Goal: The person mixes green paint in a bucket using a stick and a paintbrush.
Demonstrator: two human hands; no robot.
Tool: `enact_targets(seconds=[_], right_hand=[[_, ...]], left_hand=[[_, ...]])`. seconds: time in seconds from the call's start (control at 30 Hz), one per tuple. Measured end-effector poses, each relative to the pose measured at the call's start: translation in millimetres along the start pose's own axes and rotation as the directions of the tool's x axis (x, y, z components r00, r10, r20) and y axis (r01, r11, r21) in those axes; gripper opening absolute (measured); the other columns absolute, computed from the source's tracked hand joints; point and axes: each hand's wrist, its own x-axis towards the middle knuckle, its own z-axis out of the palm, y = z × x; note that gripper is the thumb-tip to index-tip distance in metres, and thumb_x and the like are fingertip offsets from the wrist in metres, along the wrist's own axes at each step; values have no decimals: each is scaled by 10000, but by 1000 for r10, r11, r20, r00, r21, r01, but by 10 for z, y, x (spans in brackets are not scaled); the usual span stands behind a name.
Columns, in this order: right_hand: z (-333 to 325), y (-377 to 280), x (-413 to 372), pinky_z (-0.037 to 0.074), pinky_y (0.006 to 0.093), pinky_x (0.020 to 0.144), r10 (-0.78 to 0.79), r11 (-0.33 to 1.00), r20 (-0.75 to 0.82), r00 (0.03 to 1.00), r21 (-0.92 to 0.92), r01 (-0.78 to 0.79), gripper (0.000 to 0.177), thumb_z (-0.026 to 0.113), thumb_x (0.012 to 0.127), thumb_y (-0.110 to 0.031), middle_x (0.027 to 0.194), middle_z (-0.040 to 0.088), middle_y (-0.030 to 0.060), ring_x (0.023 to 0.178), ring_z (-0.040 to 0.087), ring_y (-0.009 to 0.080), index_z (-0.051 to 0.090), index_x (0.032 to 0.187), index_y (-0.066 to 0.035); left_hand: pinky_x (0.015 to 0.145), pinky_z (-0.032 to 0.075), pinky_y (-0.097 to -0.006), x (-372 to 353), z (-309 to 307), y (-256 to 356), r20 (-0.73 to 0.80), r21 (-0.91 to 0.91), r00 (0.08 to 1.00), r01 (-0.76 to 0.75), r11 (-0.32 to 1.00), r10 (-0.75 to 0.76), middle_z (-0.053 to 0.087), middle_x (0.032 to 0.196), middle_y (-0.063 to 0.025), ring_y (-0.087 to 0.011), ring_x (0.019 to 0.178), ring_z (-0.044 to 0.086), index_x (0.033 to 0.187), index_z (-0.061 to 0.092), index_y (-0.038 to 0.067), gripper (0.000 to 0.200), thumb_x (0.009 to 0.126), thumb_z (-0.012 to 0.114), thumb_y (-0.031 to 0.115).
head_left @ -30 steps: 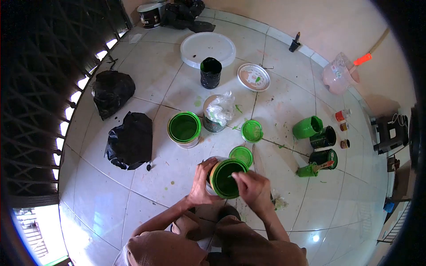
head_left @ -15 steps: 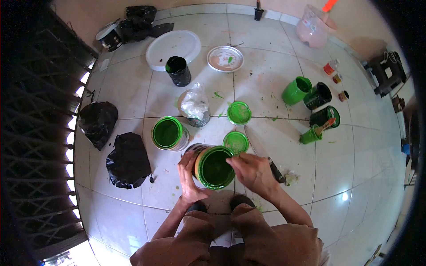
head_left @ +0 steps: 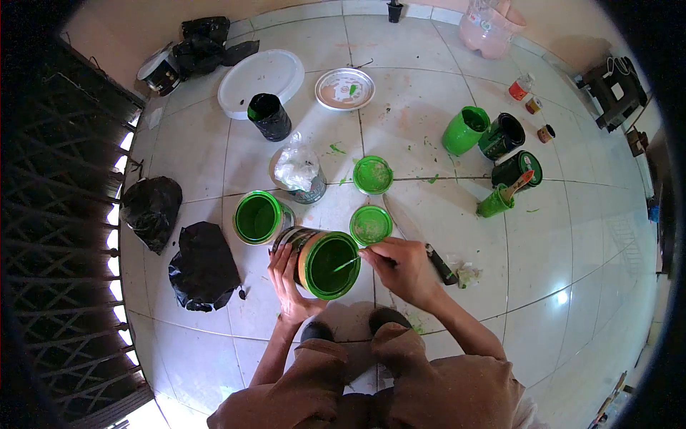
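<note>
My left grip point(head_left: 286, 277) is clamped on the tilted can point(head_left: 326, 264), near me on the floor point(head_left: 429, 107). My right grip point(head_left: 401, 263), just right of it, pinches a stick point(head_left: 346, 264) reaching into it.

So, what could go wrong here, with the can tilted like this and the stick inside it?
1. The paint can leans toward the person, and only the left hand steadies its side. It may slip and spill green paint on the tiled floor.
2. The stick in the right hand looks green with paint, so it may drip when lifted out.
3. The green lid lies just beside the right hand, and the wrist could smear on it.
</note>
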Motion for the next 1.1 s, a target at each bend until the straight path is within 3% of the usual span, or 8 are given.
enact_targets(seconds=[0.13, 0.23, 0.33, 0.43, 0.53, 0.63, 0.83, 1.1], right_hand=[[19, 195, 73, 350, 322, 461, 54, 997, -20, 998, 52, -53, 196, 690, 849, -123, 577, 499, 132, 473, 428, 212, 603, 742, 16], [-20, 218, 103, 345, 309, 459, 94, 995, 151, 984, -47, -88, 187, 684, 857, -133, 561, 509, 125, 467, 399, 168, 634, 763, 20], [7, 329, 123, 378, 393, 466, 166, 986, 96, 981, 1, -167, 297, 682, 845, -196, 554, 493, 177, 475, 475, 327, 573, 656, 5], [32, 359, 132, 384, 383, 472, 183, 977, 88, 979, 98, -191, 252, 679, 848, -197, 576, 515, 189, 470, 465, 323, 623, 700, -2], [14, 510, 114, 382, 354, 472, 192, 979, 172, 966, 30, -200, 233, 671, 863, -232, 580, 537, 170, 452, 465, 252, 685, 762, -22], [81, 919, 45, 308, 267, 449, 346, 908, 232, 909, 161, -387, 221, 652, 891, -215, 655, 649, 26, 543, 418, 76, 721, 857, -8], [94, 1188, 51, 270, 255, 431, 619, 628, 365, 695, 301, -717, 280, 690, 845, -304, 620, 598, -17, 469, 364, 71, 744, 824, -31], [77, 1186, 47, 242, 244, 406, 652, 543, 424, 628, 317, -778, 313, 702, 833, -320, 689, 655, 5, 468, 330, 45, 731, 877, -12]], left_hand=[[1076, 282, -568, -41, 43, -54, 24, -34, 1000, 8, 999, -7, 437, 1343, -231, -423, 1232, 424, 1318, 390, -12, 917, 566, 830, 274], [1076, 277, -574, -90, 63, -68, 42, -42, 999, 20, 999, -18, 428, 1351, -227, -421, 1241, 415, 1324, 384, -1, 936, 554, 839, 275], [1077, 272, -574, -134, 111, -96, 47, -59, 999, 30, 998, -27, 422, 1355, -225, -420, 1248, 409, 1326, 377, 2, 949, 547, 847, 271], [1076, 270, -568, -186, 158, -137, 62, -81, 998, 35, 996, -30, 420, 1353, -223, -417, 1252, 404, 1329, 371, -1, 955, 546, 850, 265], [1068, 279, -552, -196, 181, -127, 79, -94, 996, 52, 994, -44, 420, 1344, -221, -409, 1250, 403, 1333, 362, -10, 958, 550, 848, 254], [1056, 295, -529, -231, 232, -147, 88, -117, 994, 78, 990, -68, 419, 1336, -219, -401, 1244, 405, 1335, 356, -20, 960, 553, 847, 246], [1039, 318, -505, -248, 269, -194, 104, -160, 991, 105, 982, -89, 421, 1325, -220, -396, 1229, 414, 1339, 345, -23, 970, 554, 854, 230], [1028, 342, -492, -236, 337, -174, 67, -249, 988, 154, 956, -142, 432, 1303, -222, -388, 1211, 431, 1346, 318, -20, 1015, 528, 879, 200]])
